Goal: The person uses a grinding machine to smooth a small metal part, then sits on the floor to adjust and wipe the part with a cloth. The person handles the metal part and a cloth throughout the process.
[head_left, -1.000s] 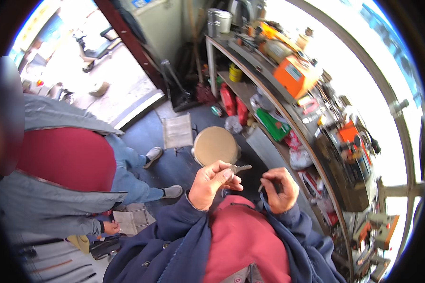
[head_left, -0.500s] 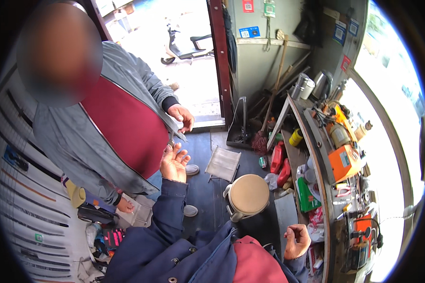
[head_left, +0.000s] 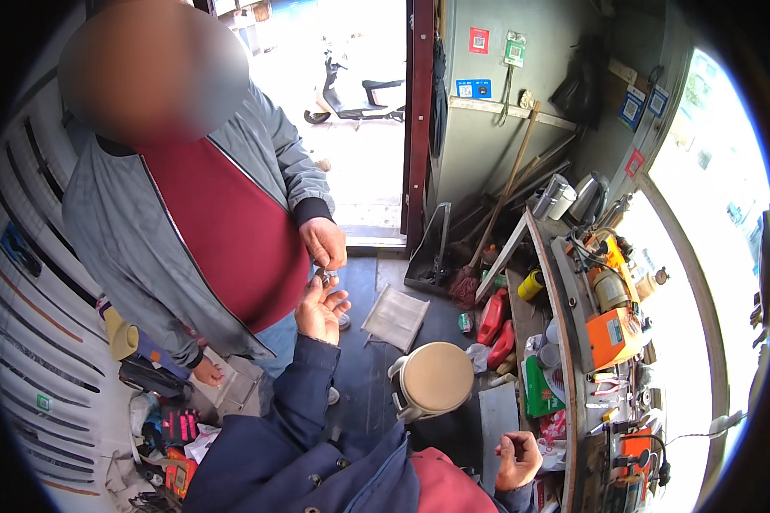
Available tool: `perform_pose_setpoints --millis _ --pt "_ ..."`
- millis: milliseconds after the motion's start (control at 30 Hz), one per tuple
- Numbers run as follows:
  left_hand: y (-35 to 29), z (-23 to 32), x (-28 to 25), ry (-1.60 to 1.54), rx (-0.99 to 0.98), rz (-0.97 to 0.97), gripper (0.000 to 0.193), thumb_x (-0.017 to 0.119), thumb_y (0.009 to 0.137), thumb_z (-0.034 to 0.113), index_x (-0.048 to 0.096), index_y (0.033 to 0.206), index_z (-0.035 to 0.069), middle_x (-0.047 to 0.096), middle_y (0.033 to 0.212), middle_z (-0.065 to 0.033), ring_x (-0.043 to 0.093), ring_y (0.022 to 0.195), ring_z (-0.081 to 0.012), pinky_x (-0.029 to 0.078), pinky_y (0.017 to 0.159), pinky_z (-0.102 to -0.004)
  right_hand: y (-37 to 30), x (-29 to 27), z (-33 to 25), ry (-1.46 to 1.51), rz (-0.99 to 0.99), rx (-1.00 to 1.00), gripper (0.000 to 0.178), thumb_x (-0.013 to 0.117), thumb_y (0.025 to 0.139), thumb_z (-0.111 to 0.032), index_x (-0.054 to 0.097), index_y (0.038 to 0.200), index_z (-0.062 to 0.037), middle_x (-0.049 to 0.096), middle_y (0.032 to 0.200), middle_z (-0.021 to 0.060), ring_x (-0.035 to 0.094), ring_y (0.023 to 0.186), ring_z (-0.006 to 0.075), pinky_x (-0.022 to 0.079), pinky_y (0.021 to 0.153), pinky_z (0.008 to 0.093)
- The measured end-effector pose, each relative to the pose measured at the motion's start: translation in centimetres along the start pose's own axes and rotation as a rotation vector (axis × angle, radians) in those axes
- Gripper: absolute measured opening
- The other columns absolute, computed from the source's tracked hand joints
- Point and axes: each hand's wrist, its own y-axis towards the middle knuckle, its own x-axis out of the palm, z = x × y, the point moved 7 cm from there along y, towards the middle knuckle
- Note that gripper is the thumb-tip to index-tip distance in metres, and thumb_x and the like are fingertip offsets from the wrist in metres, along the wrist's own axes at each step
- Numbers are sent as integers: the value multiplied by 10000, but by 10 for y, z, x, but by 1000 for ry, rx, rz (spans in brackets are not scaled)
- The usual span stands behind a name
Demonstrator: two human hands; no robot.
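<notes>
My left hand [head_left: 318, 316] reaches up with its thumb and forefinger pinched at a small dark, shiny piece [head_left: 322, 274], too small to name. The other fingers are loosely curled. Another person's hand [head_left: 323, 243] meets it from above and touches the same piece. My right hand [head_left: 518, 460] hangs low by the bench, fingers curled in; anything inside them is hidden. The other person, in a grey jacket [head_left: 103, 214] over a dark red top, stands facing me at the left, their other hand [head_left: 207, 371] lowered.
A round beige stool [head_left: 436, 380] and a low folding seat [head_left: 395, 317] stand on the dark floor. Along the right runs a cluttered workbench [head_left: 563, 321] with an orange machine [head_left: 614, 338] and tools. Red bottles [head_left: 493, 318] lie beneath. A broom [head_left: 466, 284] leans near the doorway.
The other person's upper hand has come down to my left fingertips, meeting at the small piece. My right hand has shifted slightly left and down, with the whole view moving a little.
</notes>
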Motion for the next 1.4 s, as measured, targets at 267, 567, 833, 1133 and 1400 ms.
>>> perform_pose_setpoints --millis 267,567,833,1133,1400 --pt "-45 -84 6 -61 -333 -194 274 534 1011 353 607 1137 121 707 938 -92 677 734 -223 567 643 -404 -1 27 27 -100 -305 257 134 710 873 -70 697 960 31 700 750 71 644 646 110 513 609 253" --pt "-240 -200 -7 593 -811 -894 252 508 1033 217 605 1206 61 678 1000 -54 659 811 -124 536 696 -277 -2 58 27 -360 -707 234 265 734 861 -192 702 1051 -10 739 884 140 728 788 220 568 730 316" --pt "-221 -123 -22 601 -358 -434 200 472 978 73 621 1110 49 668 964 -20 636 812 -92 493 697 -241 5 73 13 -383 -1019 -23 282 720 871 -212 697 1070 -13 739 921 148 729 806 237 572 741 325" --pt "-328 -134 18 310 -234 -401 198 425 959 33 615 1015 33 660 997 -62 644 846 -139 522 771 -273 -10 25 29 -390 -1238 -135 304 708 872 -262 702 1067 -29 733 930 152 724 812 268 568 744 344" --pt "-395 -119 53 256 -81 -434 202 459 987 75 617 1081 -10 648 1014 -87 622 858 -141 509 830 -295 -36 -10 57 -327 -1390 -233 292 696 891 -266 703 1076 -41 728 875 147 718 767 249 566 715 346"
